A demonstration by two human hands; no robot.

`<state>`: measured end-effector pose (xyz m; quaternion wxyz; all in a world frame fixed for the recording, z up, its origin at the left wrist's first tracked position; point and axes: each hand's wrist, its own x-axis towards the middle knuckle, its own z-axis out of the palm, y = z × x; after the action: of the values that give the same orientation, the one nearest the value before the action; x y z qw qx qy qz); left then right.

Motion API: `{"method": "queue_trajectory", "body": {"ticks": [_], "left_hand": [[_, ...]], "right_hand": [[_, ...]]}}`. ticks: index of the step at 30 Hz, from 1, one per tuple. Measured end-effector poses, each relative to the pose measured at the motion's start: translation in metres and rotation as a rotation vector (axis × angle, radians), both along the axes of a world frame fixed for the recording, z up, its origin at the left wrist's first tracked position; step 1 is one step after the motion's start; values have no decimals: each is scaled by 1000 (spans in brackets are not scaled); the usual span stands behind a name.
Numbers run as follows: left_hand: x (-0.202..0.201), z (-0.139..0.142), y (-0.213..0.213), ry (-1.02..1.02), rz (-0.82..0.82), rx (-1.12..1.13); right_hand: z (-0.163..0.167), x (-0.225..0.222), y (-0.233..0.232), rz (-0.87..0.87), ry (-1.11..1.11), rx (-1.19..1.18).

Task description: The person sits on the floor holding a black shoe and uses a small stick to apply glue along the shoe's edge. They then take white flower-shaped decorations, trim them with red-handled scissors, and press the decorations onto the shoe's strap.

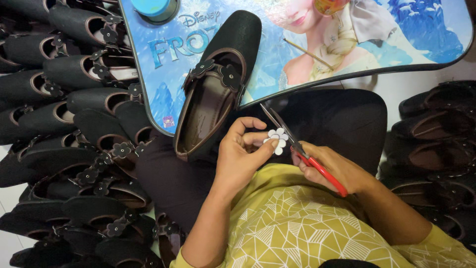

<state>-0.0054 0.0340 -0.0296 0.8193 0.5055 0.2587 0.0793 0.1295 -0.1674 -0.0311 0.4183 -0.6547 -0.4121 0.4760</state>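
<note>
My left hand (241, 155) pinches a small white flower-shaped piece (277, 139) between thumb and fingers. My right hand (333, 170) grips red-handled scissors (302, 150), whose blades point up and left, right beside the flower piece. A black shoe with a brown lining and dark flower decorations (215, 89) lies on the edge of a small blue picture-printed table (396, 44), its heel end hanging toward my lap.
Several black shoes with flower straps are piled at the left (74, 124). More dark shoes lie at the right (431, 144). A round teal container (154, 9) stands at the table's far left corner. A thin stick (308, 53) lies on the table.
</note>
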Motion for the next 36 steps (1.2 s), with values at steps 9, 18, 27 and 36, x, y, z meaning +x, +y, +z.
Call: {"method": "queue_trajectory", "body": {"ticks": [9, 18, 27, 36], "left_hand": [[-1, -2, 2, -2, -8, -42], [0, -2, 4, 17, -33, -18], [-1, -2, 5, 13, -52, -1], [-3, -4, 7, 10, -81, -10]], "right_hand": [[-4, -1, -4, -30, 32, -25], [-8, 1, -6, -19, 18, -48], [-5, 1, -7, -32, 34, -93], [-14, 6, -15, -21, 27, -172]]}}
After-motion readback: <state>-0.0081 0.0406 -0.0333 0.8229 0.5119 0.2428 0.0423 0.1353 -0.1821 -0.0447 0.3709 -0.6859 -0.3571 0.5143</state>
